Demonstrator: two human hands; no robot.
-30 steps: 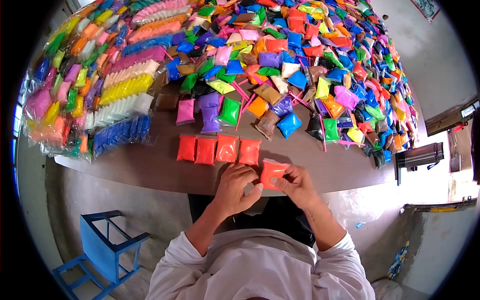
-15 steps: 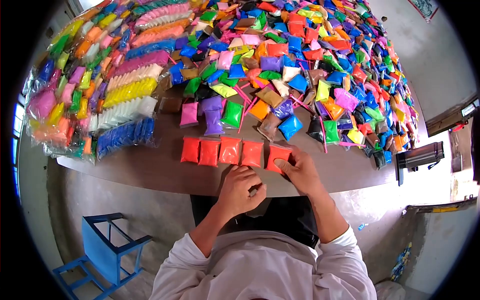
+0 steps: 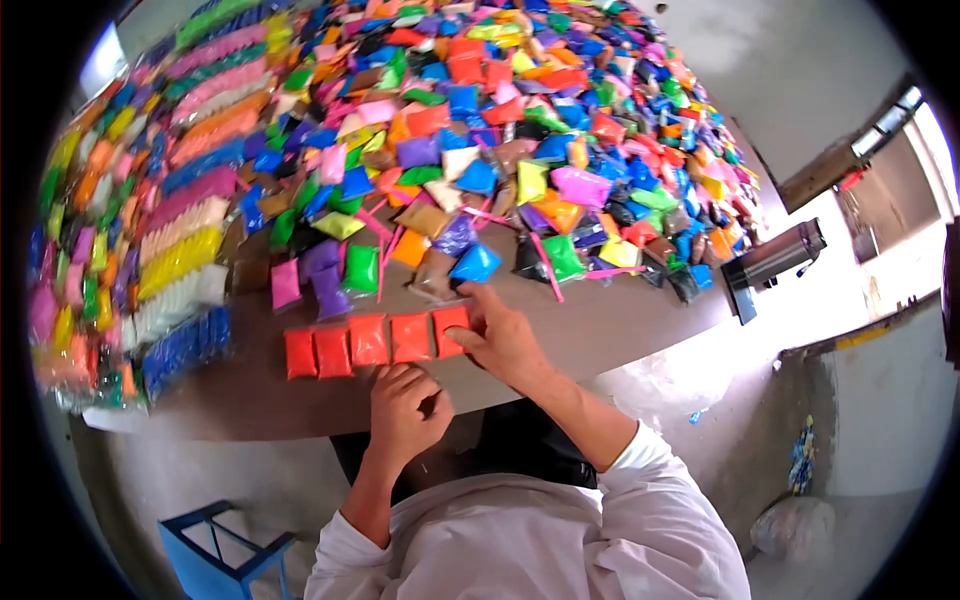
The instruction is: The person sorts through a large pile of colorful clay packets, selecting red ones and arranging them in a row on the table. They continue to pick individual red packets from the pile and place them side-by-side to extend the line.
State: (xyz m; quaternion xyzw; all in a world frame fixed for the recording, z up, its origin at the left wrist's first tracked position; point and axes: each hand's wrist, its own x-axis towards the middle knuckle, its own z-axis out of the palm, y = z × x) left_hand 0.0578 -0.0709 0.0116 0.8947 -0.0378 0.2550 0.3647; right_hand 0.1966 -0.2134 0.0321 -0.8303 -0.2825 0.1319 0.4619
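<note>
1. Near the lower middle of the frame, the right hand (image 3: 508,345) has its thumb over the right-end red packet (image 3: 452,325), fingers reaching past its far edge. Can't tell for sure if that's a pinch or just a press, since the fingers cover part of it.
2. That packet is at the end of a side-by-side row with four other red packets (image 3: 368,340). I'd call this step lining it up.
3. Left hand (image 3: 408,415) is loosely curled with a narrow opening, fingertips just below the row, no packet in its grip.
4. IMO a tidy release calls for lifting the thumb gently so the neighbours don't get nudged.
5. Surface: brown table (image 3: 600,330), curved near edge, heaped with colourful packets farther back. Pink sticks (image 3: 548,268) poke out, and sorted stacks (image 3: 180,262) fill the left side.
6. Room: metal flask (image 3: 780,250) by the table's right edge, blue chair (image 3: 215,555) lower left, clear plastic bag (image 3: 795,525) on the floor lower right, bright light coming in at right.
</note>
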